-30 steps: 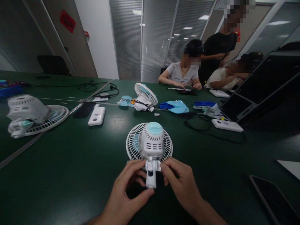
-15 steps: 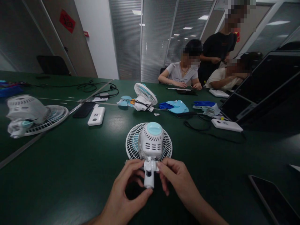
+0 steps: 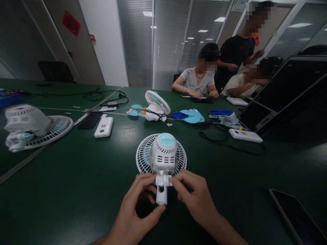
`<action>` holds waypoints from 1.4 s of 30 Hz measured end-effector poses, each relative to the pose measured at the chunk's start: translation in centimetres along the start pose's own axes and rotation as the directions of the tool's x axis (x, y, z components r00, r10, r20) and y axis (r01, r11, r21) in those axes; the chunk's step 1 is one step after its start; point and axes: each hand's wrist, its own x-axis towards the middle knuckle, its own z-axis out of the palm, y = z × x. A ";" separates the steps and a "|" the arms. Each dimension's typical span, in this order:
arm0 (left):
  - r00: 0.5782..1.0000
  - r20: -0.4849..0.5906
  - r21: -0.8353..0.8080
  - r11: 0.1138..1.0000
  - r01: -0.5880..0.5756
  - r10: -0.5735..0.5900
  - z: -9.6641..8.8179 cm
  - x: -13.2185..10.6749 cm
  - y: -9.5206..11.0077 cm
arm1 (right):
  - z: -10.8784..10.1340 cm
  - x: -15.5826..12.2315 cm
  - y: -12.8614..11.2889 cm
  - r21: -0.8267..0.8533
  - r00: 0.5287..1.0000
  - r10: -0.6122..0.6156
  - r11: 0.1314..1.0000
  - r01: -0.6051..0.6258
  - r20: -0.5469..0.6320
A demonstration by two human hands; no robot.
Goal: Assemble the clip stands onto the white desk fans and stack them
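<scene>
A small white electric fan (image 3: 165,154) lies grille-down on the green table in front of me, its motor housing with a light blue cap facing up. Its white neck joint (image 3: 161,190) points toward me. My left hand (image 3: 139,200) curls around the neck, fingers at the joint's left side and thumb at its lower end. At the joint's right side my right hand (image 3: 195,192) pinches a small white part, perhaps a knob, mostly hidden by thumb and fingers.
Another fan (image 3: 30,126) lies at the left, and a third fan (image 3: 156,105) rests further back. Nearby are a white power bank (image 3: 104,127), light blue fan blades (image 3: 192,116), blue gloves (image 3: 221,114), cables, a second power bank (image 3: 245,135) and a phone (image 3: 297,214). Several people are across the table.
My right hand's fingers have curled in closer at the joint's side. My left hand keeps its hold, and the fan stays in place. The view has shifted slightly.
</scene>
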 end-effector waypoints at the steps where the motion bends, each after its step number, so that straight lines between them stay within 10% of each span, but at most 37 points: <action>1: 1.000 0.003 0.003 1.000 0.000 0.000 0.0 0.0 0.0 | 0.4 0.1 -0.2 0.104 0.991 0.123 0.986 -0.128 0.054; 5: 1.000 0.012 0.007 1.000 0.009 -0.009 0.0 0.2 0.1 | 0.8 -0.1 -0.3 0.232 0.948 0.279 0.922 -0.309 0.154; 11: 1.000 0.012 -0.010 1.000 0.010 -0.010 -0.1 0.1 0.0 | -1.5 -1.0 0.6 -0.261 0.958 -0.286 0.925 0.277 0.003; 15: 1.000 0.017 -0.011 1.000 0.013 -0.013 -0.1 0.0 -0.1 | -1.9 -0.5 0.8 -0.340 0.920 -0.388 0.859 0.382 0.052; 20: 1.000 0.011 0.003 1.000 0.020 -0.020 0.0 0.0 -0.1 | -0.4 0.0 -0.2 0.014 0.998 -0.001 1.000 0.000 0.059; 23: 1.000 0.014 0.012 1.000 0.017 -0.017 0.0 0.0 -0.2 | 0.6 0.0 -0.6 0.333 0.930 0.285 0.876 -0.350 0.231; 27: 1.000 0.021 0.035 0.999 0.006 -0.007 0.0 0.0 -0.2 | 0.9 0.1 -0.6 0.408 0.903 0.346 0.808 -0.425 0.255; 35: 1.000 0.002 0.041 0.999 -0.017 0.017 0.1 0.3 0.1 | -0.2 -0.9 0.2 0.026 0.999 -0.017 1.000 0.016 0.033; 42: 1.000 0.001 0.055 0.998 -0.023 0.023 0.0 0.0 -0.2 | -1.2 -0.4 1.2 -0.360 0.938 -0.342 0.868 0.342 0.066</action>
